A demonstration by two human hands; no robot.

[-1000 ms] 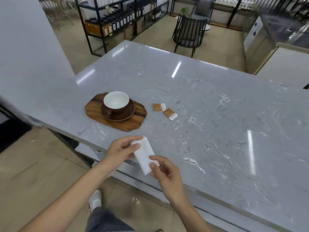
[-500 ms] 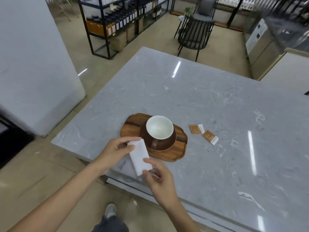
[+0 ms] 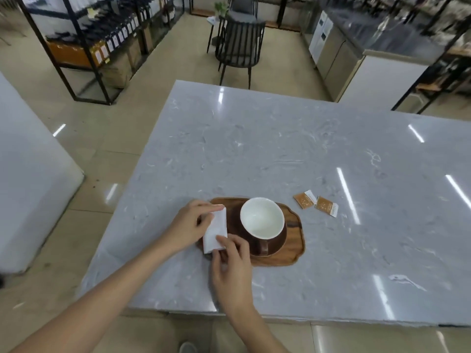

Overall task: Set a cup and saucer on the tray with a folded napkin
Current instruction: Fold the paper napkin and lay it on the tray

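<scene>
A: Why are both hands on the napkin (image 3: pixel 215 232)?

B: To keep the fold flat, I'd say. The left hand (image 3: pixel 189 226) pinches its far end, the right hand (image 3: pixel 230 263) pinches the near corner, and together they steer it over the tray (image 3: pixel 293 250) edge at about nine o'clock from the cup (image 3: pixel 262 221).

A: Is it down yet?

B: Hard to tell; the fingers hide its underside, so it may be touching the wood or just above it.

A: And the crockery?

B: The cup sits in its saucer (image 3: pixel 276 247) mid-tray, handle toward six o'clock, which leaves the left strip free for the napkin.

A: Counts?

B: One tray, one cup, one saucer, one napkin. Two sachets (image 3: pixel 316 205) lie on the counter (image 3: pixel 280 149) at about two o'clock of the cup, off the tray.
</scene>
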